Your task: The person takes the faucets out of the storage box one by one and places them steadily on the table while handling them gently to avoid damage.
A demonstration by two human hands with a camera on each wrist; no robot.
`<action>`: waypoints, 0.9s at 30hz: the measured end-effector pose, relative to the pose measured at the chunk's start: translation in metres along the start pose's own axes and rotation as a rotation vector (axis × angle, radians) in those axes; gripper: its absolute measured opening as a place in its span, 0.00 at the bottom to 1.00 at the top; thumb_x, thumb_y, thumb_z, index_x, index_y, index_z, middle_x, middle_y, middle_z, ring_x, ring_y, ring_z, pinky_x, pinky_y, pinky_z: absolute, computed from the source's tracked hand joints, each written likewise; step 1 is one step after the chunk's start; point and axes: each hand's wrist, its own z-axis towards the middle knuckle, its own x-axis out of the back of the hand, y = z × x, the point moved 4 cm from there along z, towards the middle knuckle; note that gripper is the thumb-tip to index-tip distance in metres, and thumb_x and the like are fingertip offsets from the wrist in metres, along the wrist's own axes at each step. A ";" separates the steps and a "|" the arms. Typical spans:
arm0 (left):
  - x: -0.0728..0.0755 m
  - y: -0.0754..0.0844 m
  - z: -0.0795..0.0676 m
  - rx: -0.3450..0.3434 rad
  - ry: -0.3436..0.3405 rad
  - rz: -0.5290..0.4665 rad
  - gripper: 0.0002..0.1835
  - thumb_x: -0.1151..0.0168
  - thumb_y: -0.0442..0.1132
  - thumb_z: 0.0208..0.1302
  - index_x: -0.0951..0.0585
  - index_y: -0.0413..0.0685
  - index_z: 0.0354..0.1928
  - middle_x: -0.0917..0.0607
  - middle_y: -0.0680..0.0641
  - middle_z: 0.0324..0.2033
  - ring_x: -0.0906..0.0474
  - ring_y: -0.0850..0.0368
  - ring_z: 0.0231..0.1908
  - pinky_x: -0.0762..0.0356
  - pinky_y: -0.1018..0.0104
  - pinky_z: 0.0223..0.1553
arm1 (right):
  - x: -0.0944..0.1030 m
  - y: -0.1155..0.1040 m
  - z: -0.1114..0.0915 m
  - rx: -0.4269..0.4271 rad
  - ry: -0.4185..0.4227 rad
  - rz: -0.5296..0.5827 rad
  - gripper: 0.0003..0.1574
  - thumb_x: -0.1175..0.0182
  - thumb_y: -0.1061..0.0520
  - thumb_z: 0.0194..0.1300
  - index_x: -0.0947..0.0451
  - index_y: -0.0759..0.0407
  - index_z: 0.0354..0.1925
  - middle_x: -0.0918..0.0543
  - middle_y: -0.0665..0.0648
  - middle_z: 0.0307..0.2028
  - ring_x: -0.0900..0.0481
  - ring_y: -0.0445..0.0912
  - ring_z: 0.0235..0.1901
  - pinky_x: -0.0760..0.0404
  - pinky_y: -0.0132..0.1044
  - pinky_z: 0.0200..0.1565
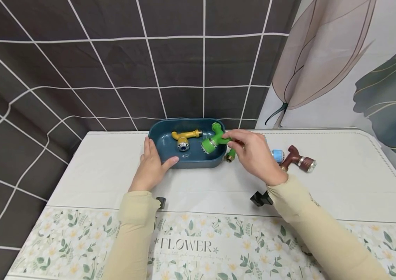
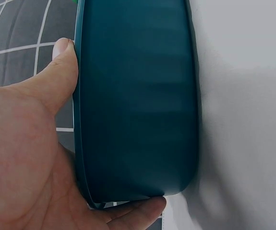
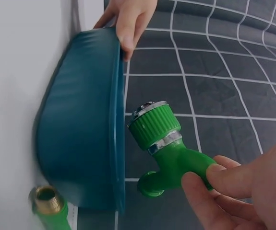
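Note:
A dark blue oblong basin (image 1: 199,165) holds a yellow tap (image 1: 184,140) with a chrome-tipped knob. My left hand (image 1: 150,166) rests against the basin's front left corner, its fairly straight fingers along the end wall and its thumb at the front rim. Over the basin's right end, my right hand (image 1: 254,153) pinches a green tap (image 3: 169,158) by its pipe end, the ribbed knob pointing away from the fingers. Beside the basin lies a second green tap (image 3: 51,208) with a brass threaded end, partly hidden by the right hand in the head view.
Right of the right hand lie a light blue tap (image 1: 278,155), partly covered, and a dark red tap (image 1: 297,159). The white table (image 1: 198,190) has a flowered cloth (image 1: 79,245) at its front. A dark tiled-pattern wall (image 1: 173,77) stands close behind the basin.

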 end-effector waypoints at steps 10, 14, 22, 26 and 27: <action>-0.001 0.000 0.001 -0.005 -0.001 0.001 0.60 0.43 0.65 0.69 0.69 0.33 0.77 0.74 0.40 0.78 0.61 0.29 0.75 0.51 0.41 0.73 | 0.012 0.009 -0.014 0.006 0.034 -0.022 0.13 0.36 0.69 0.67 0.13 0.60 0.48 0.13 0.58 0.49 0.14 0.48 0.39 0.16 0.45 0.39; -0.001 0.000 0.000 -0.004 -0.002 0.003 0.60 0.43 0.64 0.69 0.69 0.33 0.77 0.74 0.39 0.78 0.61 0.30 0.76 0.51 0.42 0.73 | 0.015 0.011 -0.020 0.013 0.040 -0.044 0.13 0.35 0.69 0.65 0.13 0.60 0.47 0.13 0.58 0.50 0.14 0.48 0.40 0.16 0.45 0.39; -0.001 -0.001 0.001 -0.005 0.000 0.004 0.60 0.44 0.65 0.69 0.69 0.33 0.77 0.75 0.40 0.78 0.61 0.30 0.76 0.51 0.42 0.73 | 0.021 0.011 -0.030 0.032 0.058 -0.057 0.13 0.34 0.69 0.65 0.13 0.59 0.47 0.13 0.58 0.50 0.13 0.50 0.39 0.15 0.48 0.38; -0.001 -0.002 0.001 0.000 -0.002 0.002 0.60 0.44 0.65 0.69 0.70 0.34 0.77 0.75 0.40 0.77 0.61 0.30 0.76 0.51 0.42 0.73 | 0.024 0.012 -0.035 0.045 0.061 -0.061 0.13 0.34 0.69 0.64 0.13 0.60 0.46 0.13 0.58 0.49 0.13 0.49 0.38 0.15 0.47 0.38; -0.001 -0.002 0.001 0.000 -0.001 0.001 0.60 0.43 0.64 0.69 0.70 0.34 0.77 0.75 0.40 0.77 0.61 0.30 0.76 0.51 0.42 0.73 | 0.024 0.012 -0.036 0.044 0.061 -0.063 0.13 0.34 0.69 0.64 0.13 0.60 0.46 0.13 0.57 0.49 0.13 0.49 0.38 0.15 0.47 0.38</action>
